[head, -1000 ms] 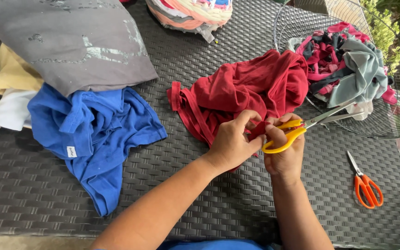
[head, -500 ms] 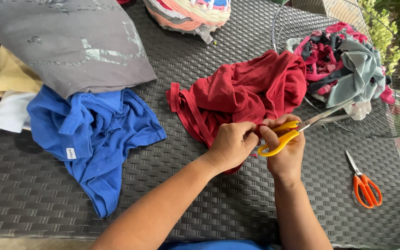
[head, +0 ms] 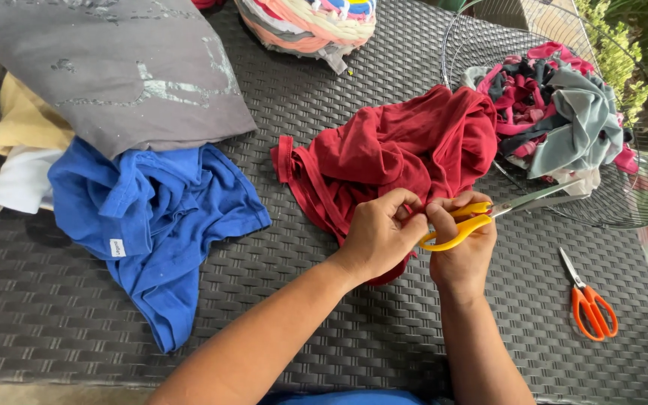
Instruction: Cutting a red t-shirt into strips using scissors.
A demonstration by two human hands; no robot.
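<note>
A crumpled red shirt (head: 399, 154) lies in the middle of the dark woven table (head: 54, 315). My left hand (head: 380, 232) pinches its near edge between thumb and fingers. Right beside it, my right hand (head: 463, 251) grips yellow-handled scissors (head: 489, 214), whose metal blades point right toward the basket. The two hands touch at the fingertips over the red cloth.
A wire basket (head: 643, 206) at the back right holds several cloth scraps. Small orange scissors (head: 590, 304) lie at the right. A blue shirt (head: 155, 217), a grey shirt (head: 114, 71) and pale folded clothes (head: 9, 154) lie at the left. A braided multicoloured piece (head: 309, 22) sits at the back.
Both hands have stayed on the red shirt's near edge; the left hand's fingers have closed in tighter against the scissors hand. The scissors have barely shifted.
</note>
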